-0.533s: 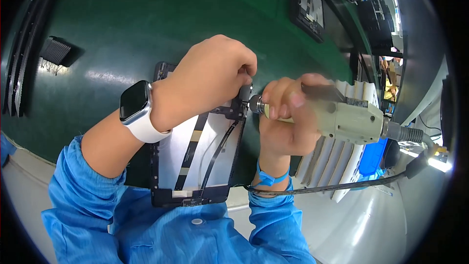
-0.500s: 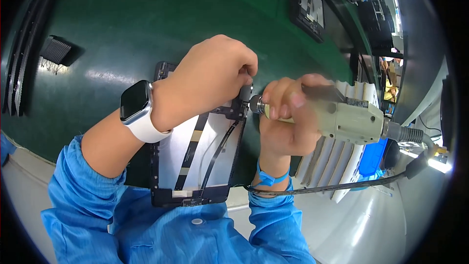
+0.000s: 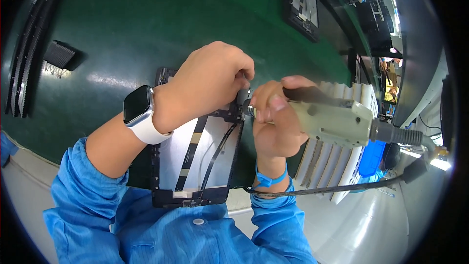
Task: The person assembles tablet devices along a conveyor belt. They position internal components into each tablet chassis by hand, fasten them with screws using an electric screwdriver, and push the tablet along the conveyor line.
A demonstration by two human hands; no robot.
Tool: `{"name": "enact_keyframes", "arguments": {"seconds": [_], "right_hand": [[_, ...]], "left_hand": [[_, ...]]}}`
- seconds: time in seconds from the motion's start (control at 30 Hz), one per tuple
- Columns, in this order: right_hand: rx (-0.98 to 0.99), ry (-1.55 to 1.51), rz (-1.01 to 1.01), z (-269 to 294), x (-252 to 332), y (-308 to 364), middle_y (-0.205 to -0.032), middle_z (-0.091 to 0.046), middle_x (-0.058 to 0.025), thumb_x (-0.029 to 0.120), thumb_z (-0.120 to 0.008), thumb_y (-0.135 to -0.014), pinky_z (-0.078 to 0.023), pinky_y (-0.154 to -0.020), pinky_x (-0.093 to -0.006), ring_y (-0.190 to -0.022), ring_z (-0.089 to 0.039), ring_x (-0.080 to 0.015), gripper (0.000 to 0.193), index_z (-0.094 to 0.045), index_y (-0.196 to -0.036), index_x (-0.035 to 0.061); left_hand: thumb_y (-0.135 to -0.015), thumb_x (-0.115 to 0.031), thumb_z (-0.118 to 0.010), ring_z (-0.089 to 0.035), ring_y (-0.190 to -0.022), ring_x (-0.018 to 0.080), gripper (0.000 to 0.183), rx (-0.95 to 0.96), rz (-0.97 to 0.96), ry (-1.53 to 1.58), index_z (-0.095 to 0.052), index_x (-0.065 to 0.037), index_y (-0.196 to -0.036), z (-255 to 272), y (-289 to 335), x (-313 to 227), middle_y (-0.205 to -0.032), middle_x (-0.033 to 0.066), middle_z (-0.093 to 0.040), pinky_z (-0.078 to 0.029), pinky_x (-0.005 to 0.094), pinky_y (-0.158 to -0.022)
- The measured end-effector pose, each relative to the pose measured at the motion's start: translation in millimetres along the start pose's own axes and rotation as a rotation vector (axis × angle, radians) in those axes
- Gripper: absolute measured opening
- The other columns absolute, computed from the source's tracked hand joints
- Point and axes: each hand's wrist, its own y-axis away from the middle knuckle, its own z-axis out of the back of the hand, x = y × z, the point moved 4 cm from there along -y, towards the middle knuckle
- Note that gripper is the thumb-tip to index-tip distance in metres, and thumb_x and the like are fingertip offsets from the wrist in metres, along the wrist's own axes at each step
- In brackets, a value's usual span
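Note:
An opened tablet [image 3: 168,171], black-framed with a silver inner panel and dark flat cables, lies in front of me at the table's near edge. My left hand [image 3: 210,76] reaches over its upper part, fingers closed in a pinch on a small grey piece [image 3: 242,96] at the upper right edge. My right hand [image 3: 278,120] is wrapped round the front of a pale electric screwdriver [image 3: 339,122], held almost level. Its nose points left and meets the tablet's right edge beside the grey piece; the bit's tip is too small to make out.
The screwdriver's dark cable [image 3: 337,188] loops under my right wrist. Stacked white dividers [image 3: 325,161] and a blue bin [image 3: 372,159] stand at right. Another opened tablet [image 3: 303,7] lies far right. Black strips [image 3: 31,51] and a black bristled block [image 3: 59,55] lie left. A co-worker sits beyond.
My right hand has brought the screwdriver a little left, closer to the grey piece and the tablet's edge. My left hand keeps its pinch nearly in place.

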Motion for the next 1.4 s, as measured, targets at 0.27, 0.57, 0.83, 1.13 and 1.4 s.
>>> {"name": "enact_keyframes", "arguments": {"seconds": [0.27,0.57,0.83,1.13,1.4], "right_hand": [[-0.125,-0.112,0.062,24.7,7.6,-5.8,-0.062,-0.051,-0.0063,-0.003,-0.059,-0.081,-0.045,-0.052,-0.0314,-0.05,-0.047,-0.0134,0.032,-0.052,-0.111,-0.0041],[-0.301,-0.012,0.143,96.4,10.5,-6.0,-0.067,-0.053,-0.006,-0.004,-0.055,-0.081,-0.044,-0.052,-0.0296,-0.052,-0.047,-0.0124,0.032,-0.053,-0.113,-0.0056],[-0.276,0.379,0.171,113.4,6.7,11.6,-0.069,-0.054,-0.0073,-0.008,-0.052,-0.08,-0.044,-0.051,-0.0265,-0.052,-0.049,-0.0123,0.03,-0.053,-0.11,-0.006],[-0.352,0.198,0.196,99.0,31.6,8.8,-0.089,-0.067,-0.0083,-0.008,-0.072,-0.072,-0.05,-0.064,-0.024,-0.069,-0.061,-0.0096,0.029,-0.063,-0.099,-0.0053],[-0.308,0.196,0.203,95.4,28.8,1.5,-0.086,-0.068,-0.0074,-0.008,-0.071,-0.073,-0.049,-0.061,-0.0234,-0.068,-0.061,-0.0084,0.023,-0.065,-0.095,-0.0047]], "left_hand": [[-0.076,-0.008,-0.062,-0.052,-0.12,0.0293,0.025,0.236,-0.081,-0.575,-0.069,-0.001,-0.099,-2.3,27.7,-44.1,-0.119,0.0096,-0.062,-0.043,0.0442,-0.098],[-0.075,-0.008,-0.062,-0.046,-0.133,0.036,0.041,0.154,-0.084,-0.693,-0.068,-0.011,-0.116,-5.9,64.2,-64.5,-0.141,0.0136,-0.052,-0.031,0.0569,-0.111],[-0.084,-0.037,-0.065,-0.039,-0.137,0.0384,0.046,0.532,-0.316,-0.471,-0.06,-0.014,-0.125,-53.6,143.4,-117.9,-0.138,0.0131,-0.052,-0.031,0.0652,-0.106],[-0.077,-0.028,-0.076,-0.037,-0.134,0.0461,0.047,0.106,-0.058,-1.205,-0.066,-0.024,-0.123,39.3,44.0,-55.5,-0.14,0.0173,-0.046,-0.031,0.0641,-0.106],[-0.088,-0.031,-0.067,-0.048,-0.122,0.0365,0.053,-0.064,0.051,-1.522,-0.054,-0.021,-0.138,127.5,-59.5,42.9,-0.138,0.0191,-0.048,-0.045,0.0482,-0.093]]}}
